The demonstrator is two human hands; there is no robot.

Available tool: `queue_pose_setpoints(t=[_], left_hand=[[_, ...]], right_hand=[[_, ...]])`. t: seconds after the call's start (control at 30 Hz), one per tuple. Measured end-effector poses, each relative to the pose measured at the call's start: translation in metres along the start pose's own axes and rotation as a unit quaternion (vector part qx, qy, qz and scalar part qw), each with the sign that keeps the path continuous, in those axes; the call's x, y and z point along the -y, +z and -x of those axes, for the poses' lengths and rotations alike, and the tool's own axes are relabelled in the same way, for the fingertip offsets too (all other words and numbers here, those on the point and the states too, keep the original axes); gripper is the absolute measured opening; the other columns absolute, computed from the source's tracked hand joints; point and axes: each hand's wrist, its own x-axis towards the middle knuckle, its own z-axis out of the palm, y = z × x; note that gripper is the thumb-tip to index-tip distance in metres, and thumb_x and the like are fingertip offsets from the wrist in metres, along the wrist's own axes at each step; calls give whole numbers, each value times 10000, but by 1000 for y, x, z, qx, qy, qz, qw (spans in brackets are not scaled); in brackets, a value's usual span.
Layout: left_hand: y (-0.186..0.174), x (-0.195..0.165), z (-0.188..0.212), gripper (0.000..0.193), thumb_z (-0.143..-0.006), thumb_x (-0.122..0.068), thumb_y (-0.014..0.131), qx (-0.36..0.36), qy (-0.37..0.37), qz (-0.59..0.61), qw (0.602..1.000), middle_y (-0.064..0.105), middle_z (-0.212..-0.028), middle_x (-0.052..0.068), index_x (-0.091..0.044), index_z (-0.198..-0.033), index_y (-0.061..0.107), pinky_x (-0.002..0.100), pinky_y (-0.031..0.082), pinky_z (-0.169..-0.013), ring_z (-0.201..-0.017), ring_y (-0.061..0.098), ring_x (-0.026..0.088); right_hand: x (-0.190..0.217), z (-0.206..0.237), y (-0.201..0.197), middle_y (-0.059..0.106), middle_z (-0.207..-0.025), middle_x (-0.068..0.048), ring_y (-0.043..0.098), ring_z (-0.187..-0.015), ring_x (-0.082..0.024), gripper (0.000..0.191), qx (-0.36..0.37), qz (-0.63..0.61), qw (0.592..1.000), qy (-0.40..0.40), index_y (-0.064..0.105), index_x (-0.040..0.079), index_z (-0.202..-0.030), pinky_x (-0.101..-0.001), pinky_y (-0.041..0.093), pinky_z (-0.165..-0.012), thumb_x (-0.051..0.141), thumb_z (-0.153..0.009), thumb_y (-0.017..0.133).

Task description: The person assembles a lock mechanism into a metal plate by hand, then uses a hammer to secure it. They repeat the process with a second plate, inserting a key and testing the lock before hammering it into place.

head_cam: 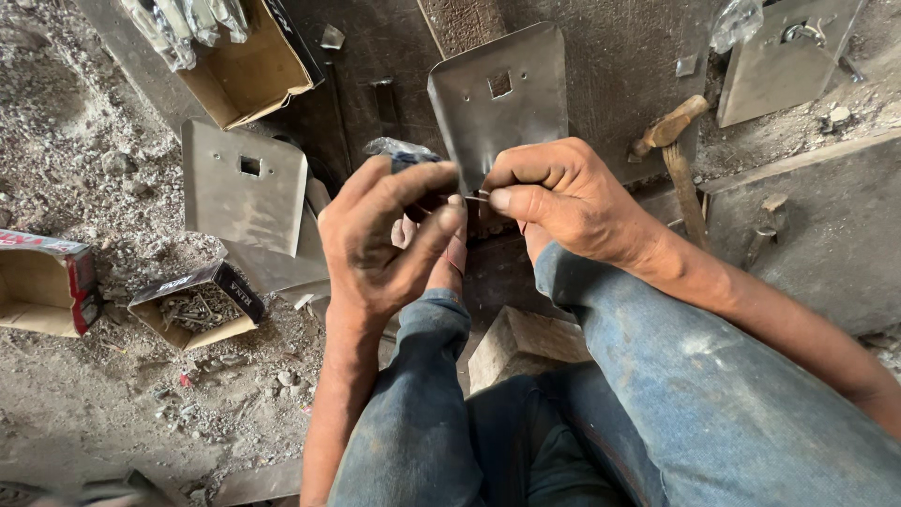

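Observation:
My left hand (385, 239) and my right hand (558, 192) meet in front of my knees, just below a bent metal plate (502, 99) with a square hole. The fingertips of both hands pinch a thin small piece, perhaps a nail or pin (476, 198), too small to tell. A crumpled clear plastic bag (399, 150) shows behind my left fingers, seemingly held by them. My legs in blue jeans (657, 376) fill the lower frame.
A second metal plate with a square hole (244, 188) lies at the left. A small open box of nails (195, 307) and a red box (47, 282) sit on the dusty ground. A wooden-handled hammer (678, 150) lies at the right. A wooden block (521, 343) sits between my legs.

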Motion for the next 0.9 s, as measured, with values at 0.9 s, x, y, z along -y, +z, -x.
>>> queue_pose_setpoints(t=[0.9], left_hand=[[-3,9,5,219,-849,-131,870,88,5,-20,996,528,-765,41,-118,-1042,769,338,427,-599,-671,556,182]], right_hand=[[-5,-4,-3,618,-681,36,530,-603,-34,193,68,33,990,121,727,-23,-918,-226,415,-507,119,-934,597]])
